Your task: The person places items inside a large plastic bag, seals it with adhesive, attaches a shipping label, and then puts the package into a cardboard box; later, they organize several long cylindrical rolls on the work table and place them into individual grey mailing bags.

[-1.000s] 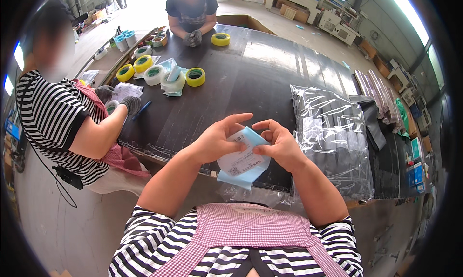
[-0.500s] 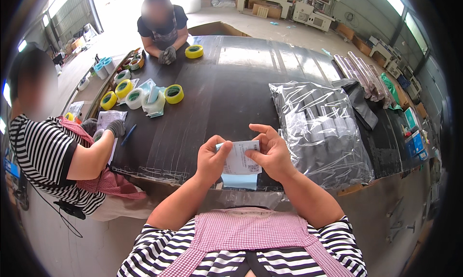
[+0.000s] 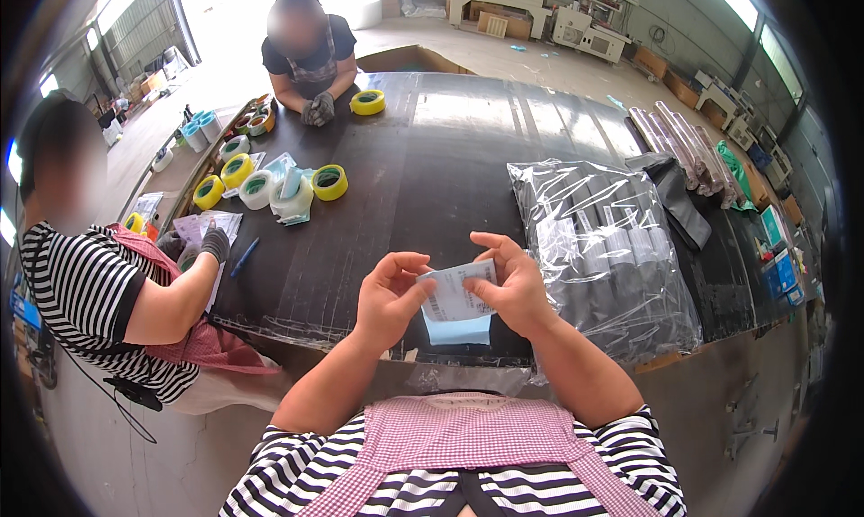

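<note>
Between my two hands is a white printed label (image 3: 457, 294) with a light blue backing sheet (image 3: 459, 330) hanging below it. My left hand (image 3: 389, 296) pinches its left edge between thumb and fingers. On the right edge, my right hand (image 3: 508, 287) grips with the thumb on the printed face, its index finger raised. Just right of my right hand lies a large clear plastic bag (image 3: 598, 247) of dark rolled pieces with white labels on them.
Tape rolls (image 3: 256, 190) in yellow and white sit at the table's left. A person in stripes (image 3: 99, 283) handles papers there with gloved hands; another leans at the far edge (image 3: 318, 109). A blue pen (image 3: 244, 257) lies near. Wrapped rolls (image 3: 679, 143) are at the far right.
The label has tilted, and the light blue backing now shows more below it. My left hand's fingers have shifted on its edge. At left, the co-worker's papers have moved slightly.
</note>
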Motion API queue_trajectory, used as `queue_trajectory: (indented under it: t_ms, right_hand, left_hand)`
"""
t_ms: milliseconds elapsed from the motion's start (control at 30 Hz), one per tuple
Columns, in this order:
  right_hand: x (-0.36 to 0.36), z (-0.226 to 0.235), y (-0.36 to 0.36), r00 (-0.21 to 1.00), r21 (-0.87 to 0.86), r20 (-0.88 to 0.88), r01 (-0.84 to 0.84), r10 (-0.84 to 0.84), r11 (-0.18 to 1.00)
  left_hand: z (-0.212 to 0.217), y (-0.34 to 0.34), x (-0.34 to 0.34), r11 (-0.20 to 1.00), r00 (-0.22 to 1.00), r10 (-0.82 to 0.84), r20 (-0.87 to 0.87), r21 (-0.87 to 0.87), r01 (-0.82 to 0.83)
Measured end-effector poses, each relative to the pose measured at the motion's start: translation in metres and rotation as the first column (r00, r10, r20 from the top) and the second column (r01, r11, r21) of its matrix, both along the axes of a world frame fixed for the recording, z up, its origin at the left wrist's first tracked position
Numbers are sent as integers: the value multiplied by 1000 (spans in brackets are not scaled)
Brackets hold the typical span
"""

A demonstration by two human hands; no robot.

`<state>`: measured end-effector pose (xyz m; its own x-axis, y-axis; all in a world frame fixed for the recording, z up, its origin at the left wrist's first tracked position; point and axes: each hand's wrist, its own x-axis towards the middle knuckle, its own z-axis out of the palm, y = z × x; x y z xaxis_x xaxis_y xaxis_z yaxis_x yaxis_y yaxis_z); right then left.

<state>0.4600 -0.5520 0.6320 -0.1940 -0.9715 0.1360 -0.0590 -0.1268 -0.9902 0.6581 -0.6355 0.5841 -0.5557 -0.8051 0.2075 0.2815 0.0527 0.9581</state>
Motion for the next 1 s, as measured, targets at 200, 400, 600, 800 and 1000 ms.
queue_trajectory:
  t_ms: [200, 400, 600, 800, 1000]
  right_hand:
    - [-22, 6, -5, 928, 81, 357, -145, 107, 986]
    - [-19, 5, -11, 970, 64, 230, -94, 77, 994]
    - [-24, 9, -9, 966, 54, 228, -139, 123, 989]
    - [-34, 7, -5, 967, 86, 202, -173, 153, 981]
    - [-34, -14, -3, 995, 231, 54, -97, 87, 968]
  left_hand:
    - [9, 1, 8, 956, 949, -290, -120, 11, 294]
    - [2, -2, 3, 973, 960, -220, -172, 35, 229]
    - [0, 2, 0, 959, 958, -247, -145, 105, 263]
    - [-6, 4, -4, 966, 954, -245, -175, 44, 256]
    - [-5, 8, -14, 919, 970, 244, 3, -319, -231]
